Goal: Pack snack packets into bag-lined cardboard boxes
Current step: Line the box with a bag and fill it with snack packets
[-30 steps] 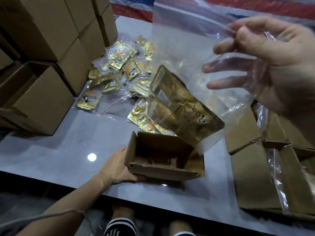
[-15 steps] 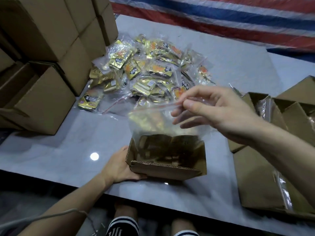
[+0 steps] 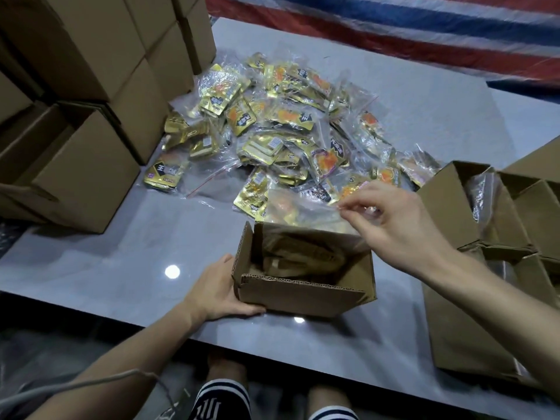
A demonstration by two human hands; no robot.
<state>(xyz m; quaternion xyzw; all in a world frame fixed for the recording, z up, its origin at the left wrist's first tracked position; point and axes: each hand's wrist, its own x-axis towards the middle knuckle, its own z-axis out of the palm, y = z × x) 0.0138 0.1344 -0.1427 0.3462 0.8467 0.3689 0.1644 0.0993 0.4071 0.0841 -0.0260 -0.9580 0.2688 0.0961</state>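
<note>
Grey surface carries the small box; the clear bag of snack packets, high above a second ago, now sits inside it. The right hand pinches the bag's top with narrowed fingers while the left hand grips the box, so only tucking remains.

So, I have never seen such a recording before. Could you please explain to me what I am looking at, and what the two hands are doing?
There is no machine here: a person works with bare hands, and the camera sits on the person's head, looking down. The left hand holds a small open box at its side, on a grey table. The right hand pinches with its fingers the top of a clear bag that stands in the box, with gold packets inside. Behind lies a pile of snack packets. Closed boxes are stacked on the left; open boxes with bags wait on the right.
</note>
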